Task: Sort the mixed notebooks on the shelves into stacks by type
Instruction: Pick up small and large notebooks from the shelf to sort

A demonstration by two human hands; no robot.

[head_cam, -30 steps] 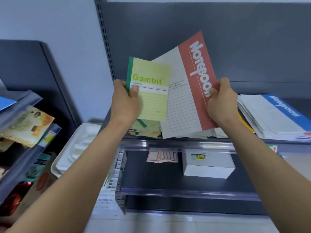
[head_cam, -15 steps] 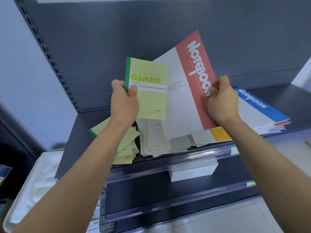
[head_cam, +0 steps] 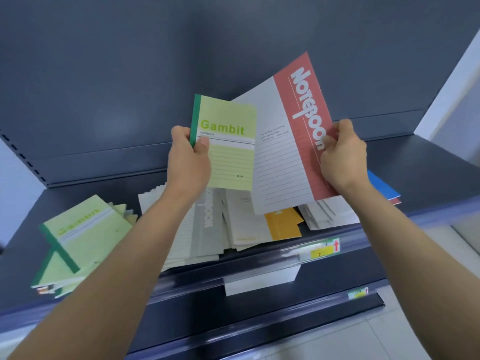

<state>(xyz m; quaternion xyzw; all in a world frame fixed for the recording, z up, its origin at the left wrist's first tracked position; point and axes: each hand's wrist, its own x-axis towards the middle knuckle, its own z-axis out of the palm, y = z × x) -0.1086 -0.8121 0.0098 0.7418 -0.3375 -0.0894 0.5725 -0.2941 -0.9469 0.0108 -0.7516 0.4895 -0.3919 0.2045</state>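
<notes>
Green-spined and pale yellow-green, the Gambit notebook (head_cam: 228, 152) stands upright in the air above the shelf (head_cam: 85, 193). The left hand (head_cam: 188, 162) grips it at the lower spine, thumb on the front cover and fingers behind. At its 3 o'clock the red notebook (head_cam: 293, 141) leans to the right, its left edge tucked behind the Gambit cover. The right hand (head_cam: 342, 157) pinches this one at the right edge, thumb pressed on the red band over the last letters of the white title. Both covers face the camera in front of the dark grey back panel (head_cam: 233, 48).

On the shelf, at 8 o'clock from the held pair, a loose green stack (head_cam: 85, 237) lies askew with a Gambit cover on top. At 6 o'clock a fanned grey stack (head_cam: 205, 224) lies partly hidden by the left forearm. Just beside it, at 5 o'clock, an orange notebook (head_cam: 281, 224) rests among white covers. At 4 o'clock, under the right wrist, a white stack (head_cam: 327, 213) lies with a blue notebook (head_cam: 383, 189) showing past the wrist.

A label (head_cam: 319, 249) with a red arrow sits on the shelf's front rail, and below it a white box (head_cam: 259, 280) lies on the lower shelf (head_cam: 345, 274).
</notes>
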